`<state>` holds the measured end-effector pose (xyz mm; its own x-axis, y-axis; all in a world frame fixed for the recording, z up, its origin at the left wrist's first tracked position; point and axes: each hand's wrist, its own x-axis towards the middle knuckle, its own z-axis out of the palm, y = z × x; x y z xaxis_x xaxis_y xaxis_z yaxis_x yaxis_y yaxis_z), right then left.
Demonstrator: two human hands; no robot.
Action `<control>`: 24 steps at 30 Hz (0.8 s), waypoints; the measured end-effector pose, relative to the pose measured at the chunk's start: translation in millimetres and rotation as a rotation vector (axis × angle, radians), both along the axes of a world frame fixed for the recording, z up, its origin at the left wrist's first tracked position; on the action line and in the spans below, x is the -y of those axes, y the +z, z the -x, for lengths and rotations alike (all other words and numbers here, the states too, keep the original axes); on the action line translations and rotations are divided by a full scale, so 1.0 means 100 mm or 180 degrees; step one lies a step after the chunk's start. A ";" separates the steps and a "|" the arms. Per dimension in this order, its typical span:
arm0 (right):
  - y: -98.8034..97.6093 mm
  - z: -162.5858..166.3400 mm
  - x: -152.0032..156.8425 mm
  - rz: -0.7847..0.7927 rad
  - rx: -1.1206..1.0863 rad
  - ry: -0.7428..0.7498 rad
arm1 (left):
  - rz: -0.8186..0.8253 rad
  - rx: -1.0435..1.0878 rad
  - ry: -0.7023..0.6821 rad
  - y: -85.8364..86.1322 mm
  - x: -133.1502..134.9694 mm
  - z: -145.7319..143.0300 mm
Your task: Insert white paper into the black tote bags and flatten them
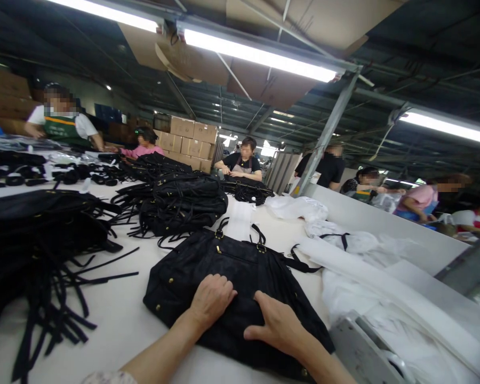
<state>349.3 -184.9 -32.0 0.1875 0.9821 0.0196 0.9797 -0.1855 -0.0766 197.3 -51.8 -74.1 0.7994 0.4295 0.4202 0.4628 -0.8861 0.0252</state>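
Both my hands lie on the black bag [224,266] that rests flat on the white table [120,314] right in front of me. My left hand [213,298] presses down with its fingers curled together into the fabric; my right hand [278,325] lies flat just beside it, fingers together and the thumb out to the side. Judging by how the bag lies, it is laid out and smoothed, its straps [300,264] trailing off toward the white wrapping sheets [368,266] at my right, and it is not yet wrapped or stacked. Farther up the table sits a pile of black bags [184,205] with loose straps, and another dark heap [36,234] spreads at my left, so plenty looks left to handle. Whether anything is inside my bag I cannot tell; it lies closed and fairly flat. Cardboard boxes [190,138] are stacked at the far end, shut, contents hidden. Other people work along the tables beyond.
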 end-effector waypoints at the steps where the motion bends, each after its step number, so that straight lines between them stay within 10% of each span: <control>1: -0.02 0.01 0.01 -0.0083 0.0168 0.0023 | -0.0016 0.0015 0.0003 0.04 0.01 0.02; 7: -0.38 -0.23 -0.07 -0.1233 0.0973 0.0417 | -0.0178 0.0067 0.0201 0.31 -0.05 0.28; 12: -0.60 -0.37 -0.18 -0.1949 0.1017 0.0696 | -0.0132 -0.0085 0.0516 0.21 -0.40 0.47; 18: -0.73 -0.38 -0.28 -0.2128 0.0854 0.0684 | -0.0071 -0.0337 0.0218 -0.02 -0.71 0.46; 24: -0.52 -0.44 -0.24 -0.1550 0.0531 0.0729 | -0.0148 -0.0512 0.0182 0.13 -0.67 0.53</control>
